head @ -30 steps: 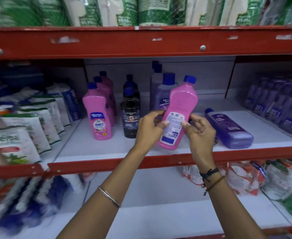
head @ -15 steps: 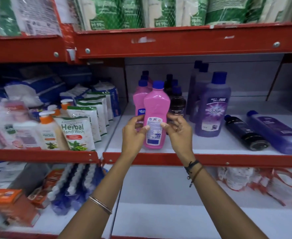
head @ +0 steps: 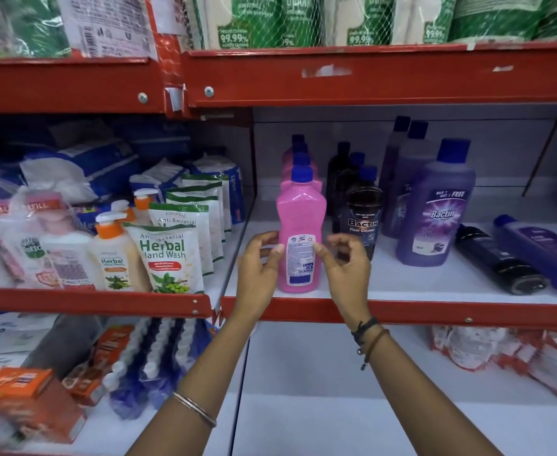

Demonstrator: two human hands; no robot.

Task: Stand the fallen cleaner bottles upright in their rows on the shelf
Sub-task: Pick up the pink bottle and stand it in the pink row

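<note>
The white shelf [head: 402, 284] with a red front edge carries 3 upright rows — pink bottles [head: 300, 225], dark bottles [head: 364, 212], purple bottles [head: 438, 209] — and, at the right, 2 bottles lying flat: a dark bottle [head: 497, 258] and a purple bottle [head: 543, 251].

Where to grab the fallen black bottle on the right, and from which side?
Grip the black bottle around its mid-body, coming from above and the front. It lies on its side, base toward the shelf edge, cap pointing back. The purple bottle lies close on its right, so the left flank looks more open for the right hand.
</note>
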